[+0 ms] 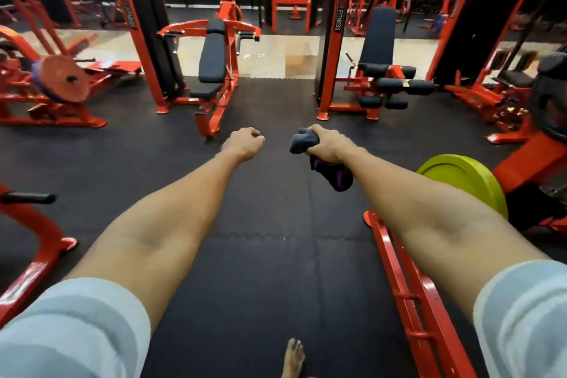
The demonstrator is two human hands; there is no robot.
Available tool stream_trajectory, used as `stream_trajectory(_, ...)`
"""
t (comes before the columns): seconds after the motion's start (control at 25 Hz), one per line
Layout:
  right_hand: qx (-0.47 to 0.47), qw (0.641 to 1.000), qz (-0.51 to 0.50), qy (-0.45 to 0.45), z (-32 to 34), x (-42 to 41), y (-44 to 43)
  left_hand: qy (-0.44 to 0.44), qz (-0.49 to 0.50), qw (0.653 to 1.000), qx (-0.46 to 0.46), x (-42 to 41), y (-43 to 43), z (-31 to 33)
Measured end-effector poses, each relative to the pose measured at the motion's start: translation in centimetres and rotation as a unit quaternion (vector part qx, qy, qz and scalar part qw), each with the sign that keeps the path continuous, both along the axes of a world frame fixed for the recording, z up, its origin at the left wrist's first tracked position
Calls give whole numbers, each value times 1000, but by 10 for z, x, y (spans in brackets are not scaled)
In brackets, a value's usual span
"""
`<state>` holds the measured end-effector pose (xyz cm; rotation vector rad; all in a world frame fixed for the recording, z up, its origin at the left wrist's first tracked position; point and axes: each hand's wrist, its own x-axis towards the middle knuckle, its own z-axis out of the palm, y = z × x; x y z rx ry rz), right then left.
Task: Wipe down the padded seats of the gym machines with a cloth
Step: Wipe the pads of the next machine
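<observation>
Both my arms reach forward over the black floor mat. My right hand (329, 144) grips a bunched dark cloth (303, 140), grey on top with a purple fold hanging below the wrist. My left hand (245, 141) is curled into a fist and holds nothing. Ahead on the left stands a red press machine with a black padded seat (206, 89) and back pad (212, 58). Ahead on the right is a red leg machine with a black seat (375, 68), back pad (379, 35) and roller pads (405, 86). Neither hand touches a machine.
A red frame rail (402, 282) runs along the floor under my right arm, beside a yellow-green weight plate (466, 176). More red machines stand at the far left (46, 92) and far right (491, 77). A bare foot (293, 357) shows at the bottom edge.
</observation>
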<state>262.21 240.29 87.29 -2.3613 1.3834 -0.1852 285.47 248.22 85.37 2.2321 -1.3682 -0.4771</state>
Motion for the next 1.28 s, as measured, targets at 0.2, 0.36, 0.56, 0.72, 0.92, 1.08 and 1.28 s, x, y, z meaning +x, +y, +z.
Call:
stream_trajectory(0.2, -3, 1000, -24, -2, -1, 22, -134, 1, -32, 999, 10, 29, -143, -7)
stream_trajectory(0.36, -10, 1000, -21, -19, 16, 33, -222, -18, -40, 999, 2, 51, -243, 7)
stream_trajectory(0.56, -1, 997, -73, -18, 12, 34, -327, -20, -71, 997, 10, 61, -375, 4)
stream_trajectory(0.72, -1, 991, -125, -44, 3, 35, -418, -21, -128, 991, -2, 61, -492, -4)
stream_trajectory(0.92, -5, 980, -189, -59, 12, 37, -529, -31, -199, 979, -3, 54, -641, 6)
stream_trajectory(1.08, -12, 964, -253, -75, 22, 10, -611, -36, -254, 966, -15, 27, -759, 26)
stream_trajectory(1.28, -10, 945, -319, -67, 10, -55, -709, -39, -318, 947, -12, -45, -876, 13)
